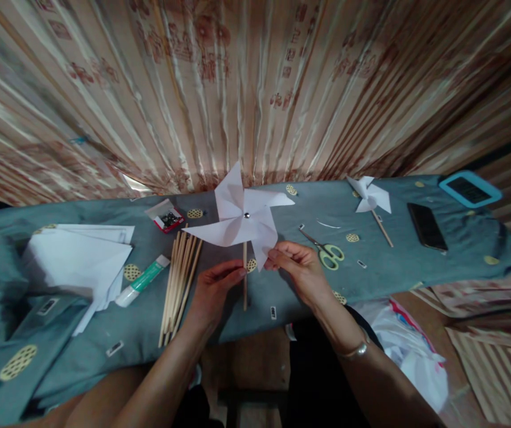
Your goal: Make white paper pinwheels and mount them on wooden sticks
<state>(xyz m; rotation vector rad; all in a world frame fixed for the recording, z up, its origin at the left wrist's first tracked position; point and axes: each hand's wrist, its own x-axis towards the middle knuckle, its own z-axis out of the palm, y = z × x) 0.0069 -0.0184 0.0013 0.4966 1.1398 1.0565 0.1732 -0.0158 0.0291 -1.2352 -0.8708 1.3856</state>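
Observation:
A white paper pinwheel [255, 223] with a shiny pin at its centre is held up in front of me over the table. My left hand [217, 288] pinches its wooden stick [245, 285] below the blades. The fingers of my right hand [297, 264] are closed at the tip of the lower blade. To the left of my left hand lies a bundle of wooden sticks [179, 279]. Green-handled scissors [326, 252] rest just beyond my right hand, blades pointing away to the left.
A glue tube [143, 280], white paper sheets [77, 255] and a small red box of pins [167, 219] lie at left. On the right are a smaller pinwheel [373, 196], a phone [427, 226] and a blue-framed tablet [470, 189]. A plastic bag [409, 351] sits below the table edge.

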